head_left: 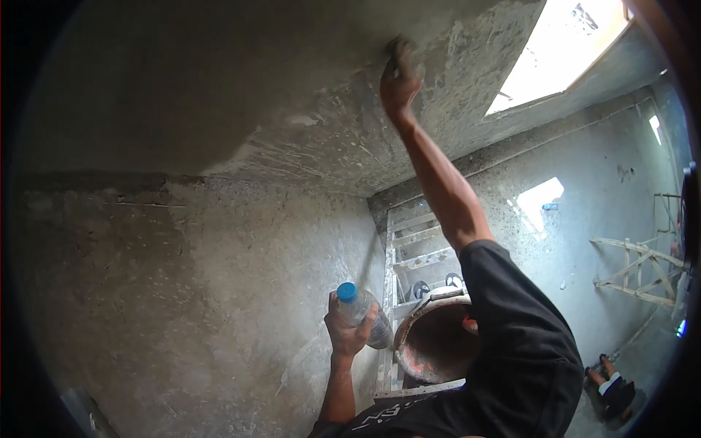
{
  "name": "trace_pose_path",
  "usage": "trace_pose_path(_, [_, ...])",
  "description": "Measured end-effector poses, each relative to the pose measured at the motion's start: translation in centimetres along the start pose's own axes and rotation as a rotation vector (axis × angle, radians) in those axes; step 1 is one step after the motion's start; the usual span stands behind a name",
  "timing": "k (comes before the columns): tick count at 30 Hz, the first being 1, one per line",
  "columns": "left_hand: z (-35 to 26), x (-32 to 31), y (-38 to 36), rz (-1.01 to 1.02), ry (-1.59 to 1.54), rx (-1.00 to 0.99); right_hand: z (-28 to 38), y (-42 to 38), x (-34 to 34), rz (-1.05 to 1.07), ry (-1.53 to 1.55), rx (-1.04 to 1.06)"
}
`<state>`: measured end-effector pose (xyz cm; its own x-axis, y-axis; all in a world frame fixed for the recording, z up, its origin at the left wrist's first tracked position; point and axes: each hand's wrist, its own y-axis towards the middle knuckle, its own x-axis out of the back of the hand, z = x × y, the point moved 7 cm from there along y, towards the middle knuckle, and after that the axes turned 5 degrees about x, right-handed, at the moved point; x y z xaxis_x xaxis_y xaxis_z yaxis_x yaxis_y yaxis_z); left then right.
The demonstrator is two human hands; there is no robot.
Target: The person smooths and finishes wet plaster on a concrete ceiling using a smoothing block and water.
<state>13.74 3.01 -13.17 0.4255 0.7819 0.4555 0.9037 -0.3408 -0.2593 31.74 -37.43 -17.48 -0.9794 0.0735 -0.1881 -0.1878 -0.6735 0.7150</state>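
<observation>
My left hand (347, 332) is wrapped around a clear plastic bottle (356, 306) with a blue cap, held tilted in front of the wall. Liquid seems to sit in its lower part. High up, my right hand (400, 84) presses against the rough plastered surface (453, 80), its fingers curled around something dark that I cannot make out. Below my right arm a dirty bucket (438, 342) with a handle rests by the ladder (416, 237); an orange-handled item shows inside it.
My shoes (420, 290) show on the ladder beside the bucket. A bright opening (558, 55) is at the upper right. A light-coloured frame (642, 274) stands on the floor far below, and another person (613, 390) is at the lower right.
</observation>
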Motion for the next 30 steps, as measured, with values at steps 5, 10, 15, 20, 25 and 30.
trace_pose_path(5, [-0.5,-0.1,0.1,-0.013,0.02,-0.046,-0.4,-4.8,2.4,0.391,0.005,-0.411])
trace_pose_path(10, [0.3,0.0,-0.1,-0.006,0.033,-0.05,-0.8,0.9,1.7,-0.002,0.108,-0.43])
trace_pose_path(15, [0.2,-0.4,0.0,0.023,0.027,-0.006,1.8,-2.6,-0.7,0.105,0.138,-0.288])
trace_pose_path(20, [-0.3,-0.1,0.2,-0.003,-0.007,-0.058,2.7,-3.2,1.6,0.277,0.15,-0.336])
trace_pose_path(25, [0.1,0.4,-0.2,0.008,0.032,0.0,0.5,8.0,2.4,-0.154,0.093,-0.132])
trace_pose_path(30, [-0.2,0.1,-0.1,0.016,0.0,0.002,1.7,6.1,-0.2,0.034,-0.026,0.152])
